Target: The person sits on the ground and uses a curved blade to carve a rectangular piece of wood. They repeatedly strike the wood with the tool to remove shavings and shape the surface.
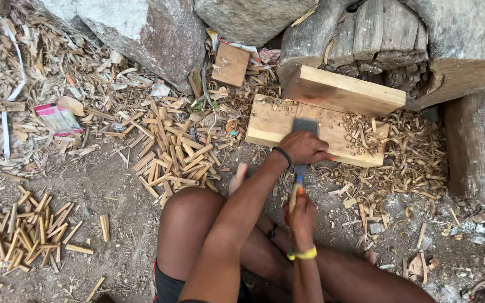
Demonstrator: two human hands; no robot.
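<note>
Gripping the knife (300,147) handle with right hand (301,216), left hand (304,147) pressing its blade onto the plank (270,124), I judge it stiff, heavy, sharp.

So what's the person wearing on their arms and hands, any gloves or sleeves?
No gloves or sleeves: both arms are bare. The left hand has a thin black band around its wrist. The right hand has a yellow band with a bit of green at its wrist. No other jewellery or markings are clear.
</note>
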